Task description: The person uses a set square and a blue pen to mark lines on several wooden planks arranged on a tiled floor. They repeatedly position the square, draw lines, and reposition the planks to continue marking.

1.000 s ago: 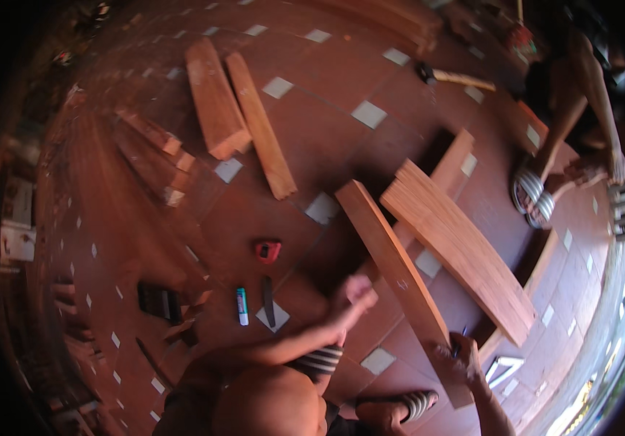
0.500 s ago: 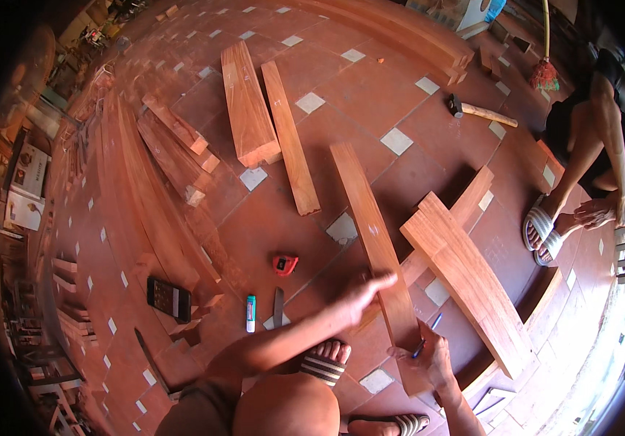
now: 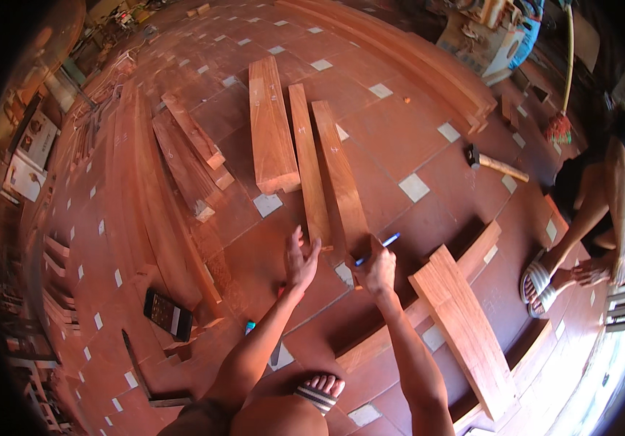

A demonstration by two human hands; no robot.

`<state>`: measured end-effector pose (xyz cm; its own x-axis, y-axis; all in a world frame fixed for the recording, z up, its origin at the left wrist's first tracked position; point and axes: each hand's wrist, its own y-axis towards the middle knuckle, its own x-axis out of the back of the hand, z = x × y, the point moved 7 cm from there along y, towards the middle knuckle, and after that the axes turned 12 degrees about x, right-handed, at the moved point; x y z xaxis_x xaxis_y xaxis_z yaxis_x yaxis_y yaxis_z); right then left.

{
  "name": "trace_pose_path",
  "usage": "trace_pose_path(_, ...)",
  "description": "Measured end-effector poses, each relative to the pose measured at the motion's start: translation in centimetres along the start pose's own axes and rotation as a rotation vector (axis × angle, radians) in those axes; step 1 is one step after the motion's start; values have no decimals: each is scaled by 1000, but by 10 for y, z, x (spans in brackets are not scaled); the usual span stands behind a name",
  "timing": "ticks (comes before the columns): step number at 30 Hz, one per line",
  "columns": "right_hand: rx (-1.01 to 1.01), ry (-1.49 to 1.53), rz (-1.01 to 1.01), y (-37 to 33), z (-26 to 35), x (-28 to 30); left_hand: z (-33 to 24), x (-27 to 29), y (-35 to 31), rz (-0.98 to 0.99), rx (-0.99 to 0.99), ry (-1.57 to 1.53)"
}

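My right hand (image 3: 378,270) is closed around the near end of a narrow wooden board (image 3: 340,171), with a blue pen (image 3: 389,240) also tucked in its fingers. This board lies alongside a second narrow board (image 3: 308,163), a small gap between them. Left of both is a thick wooden beam (image 3: 272,131). My left hand (image 3: 300,265), fingers spread and holding nothing, hovers by the near end of the second board. Mostly covered by my left wrist is a red tape measure (image 3: 281,291). My left forearm partly hides a glue stick (image 3: 250,327) and a blade (image 3: 276,354).
At right, a wide plank (image 3: 465,327) rests across other timbers (image 3: 472,251). A hammer (image 3: 498,165) lies beyond, near a seated person (image 3: 592,203). Long timbers (image 3: 145,196), a phone (image 3: 167,315) and a metal square (image 3: 138,363) are at left. A broom (image 3: 559,127) stands far right.
The narrow board has moved away from me and to the left, beside the other narrow board. My left hand has let go of it; my right hand has moved forward with it and the pen.
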<state>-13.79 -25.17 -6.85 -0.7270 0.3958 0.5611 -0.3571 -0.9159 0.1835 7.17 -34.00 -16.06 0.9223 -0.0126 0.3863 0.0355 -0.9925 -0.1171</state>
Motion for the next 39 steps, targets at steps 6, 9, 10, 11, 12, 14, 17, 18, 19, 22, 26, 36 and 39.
trace_pose_path(6,74,-115,33,82,-33,-42,-11,-24,-8,100,-384,388)
trace_pose_path(9,34,-60,131,89,-50,-57,-18,-42,2,106,-350,352)
trace_pose_path(10,88,-37,115,84,-46,-61,-14,-42,5,77,-291,359)
trace_pose_path(11,141,-15,95,78,-43,-62,-10,-41,7,49,-234,366)
trace_pose_path(12,174,-10,153,68,-43,-64,-15,-35,6,-48,-293,310)
trace_pose_path(14,240,1,266,51,-42,-58,-11,-33,5,-61,-271,317)
trace_pose_path(17,136,-68,360,54,-56,-50,-14,-40,11,-69,-290,284)
trace_pose_path(18,271,-100,307,58,-60,-51,-11,-41,10,-55,-274,271)
trace_pose_path(19,283,-99,306,63,-63,-50,-9,-44,10,-41,-254,259)
trace_pose_path(22,280,-98,336,79,-70,-53,-11,-52,21,-82,-263,259)
trace_pose_path(26,234,-126,381,103,-62,-56,-23,-58,38,-157,-300,226)
trace_pose_path(36,241,-125,277,119,-67,-65,-27,-62,49,-205,-330,243)
trace_pose_path(39,248,-118,291,122,-63,-65,-29,-59,50,-237,-392,197)
